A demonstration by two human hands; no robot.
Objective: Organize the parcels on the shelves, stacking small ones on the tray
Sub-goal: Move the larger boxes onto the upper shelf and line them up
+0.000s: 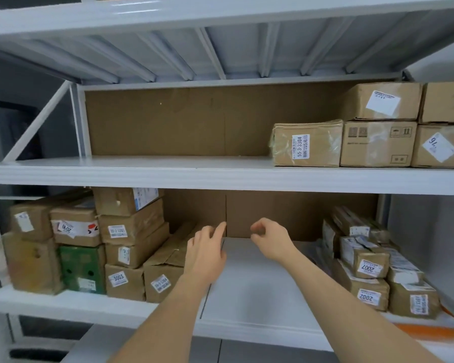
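The shelving was white painted metal, with ribbed steel panels under the top deck and a brown cardboard sheet (178,121) lining the back of each bay.

On the upper shelf (142,169), five corrugated cardboard parcels sat at the right end. The leftmost, a taped box (307,144) wrapped in glossy clear film, bore a white label reading "55-3-3304". The plain box (378,144) beside it carried printed handling symbols, and the one at the far right (440,146) had a tilted label marked "16".

On the lower shelf (260,284), a left-hand stack of brown cartons (131,226) stood tightly packed, with one green printed box (81,268) among them. Legible labels there read "3003" and, upside down, "2010". A long flat carton (168,260) leaned against this stack, its flaps creased.

At the right end, small parcels (372,268) in tape and crumpled film were piled on an orange tray (430,330), of which only the front rim showed. Their labels read "2007" and "2002".

Both bare forearms reached into the open middle of the lower shelf. The left hand (207,247) was relaxed, fingers loosely extended toward the backing card, beside the leaning carton; contact could not be determined. The right hand (269,238) had its fingers curled inward, thumb near fingertips, holding nothing visible.
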